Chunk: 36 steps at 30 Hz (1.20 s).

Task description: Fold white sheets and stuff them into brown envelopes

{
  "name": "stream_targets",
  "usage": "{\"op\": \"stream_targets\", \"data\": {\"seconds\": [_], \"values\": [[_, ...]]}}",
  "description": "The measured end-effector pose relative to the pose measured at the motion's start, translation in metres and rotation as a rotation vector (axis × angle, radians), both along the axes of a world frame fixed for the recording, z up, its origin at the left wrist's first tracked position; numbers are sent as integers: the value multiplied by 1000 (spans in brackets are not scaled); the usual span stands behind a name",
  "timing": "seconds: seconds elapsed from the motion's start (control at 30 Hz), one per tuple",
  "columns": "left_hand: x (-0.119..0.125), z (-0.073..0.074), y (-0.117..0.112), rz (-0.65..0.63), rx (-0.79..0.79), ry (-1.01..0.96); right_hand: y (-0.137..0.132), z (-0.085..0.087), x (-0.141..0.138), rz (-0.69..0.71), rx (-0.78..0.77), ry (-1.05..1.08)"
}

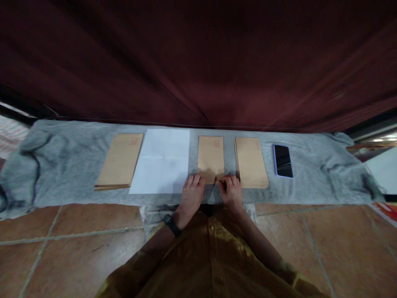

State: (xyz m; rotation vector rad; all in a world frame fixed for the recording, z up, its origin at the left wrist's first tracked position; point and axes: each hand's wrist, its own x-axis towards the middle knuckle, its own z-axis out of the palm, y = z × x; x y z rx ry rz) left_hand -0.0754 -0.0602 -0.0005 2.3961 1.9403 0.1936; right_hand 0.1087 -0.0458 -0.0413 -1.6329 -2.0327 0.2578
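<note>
A brown paper envelope with red print at its upper right lies flat in front of me. At its lower left corner is my left hand, fingers curled over the edge and closed on it. My right hand pinches the lower right corner, thumb and forefinger together. The undersides of both grips are hidden. Close to my left hand lies a white sheet of paper with a crease across it. Just right of my right hand is a stack of brown envelopes.
Another stack of envelopes sits at the left. A phone in a purple case lies at the right. Everything rests on a grey cloth over a narrow surface, with a dark red curtain behind and a tiled floor below.
</note>
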Motion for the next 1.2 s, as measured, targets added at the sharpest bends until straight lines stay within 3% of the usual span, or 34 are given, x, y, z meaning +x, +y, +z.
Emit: {"op": "stream_targets", "data": {"seconds": [0.17, 0.5, 0.77, 0.87, 1.07, 1.2], "values": [[0, -4, -2, -33, 62, 33, -1, 2, -1, -16, -14, -15], [3, -24, -22, -365, 73, 18, -2, 1, -3, -34, 13, -4], [-1, -28, -21, -404, 102, -1, -5, 1, -3, -37, 5, 11], [0, -33, -21, -405, 118, -18, -9, 3, -4, 30, 44, 68], [-2, -38, -23, -393, 111, -40, -26, 10, -12, 332, 10, 94], [-2, -37, -23, -385, 92, -51, -31, 12, -13, 359, -29, 15]]}}
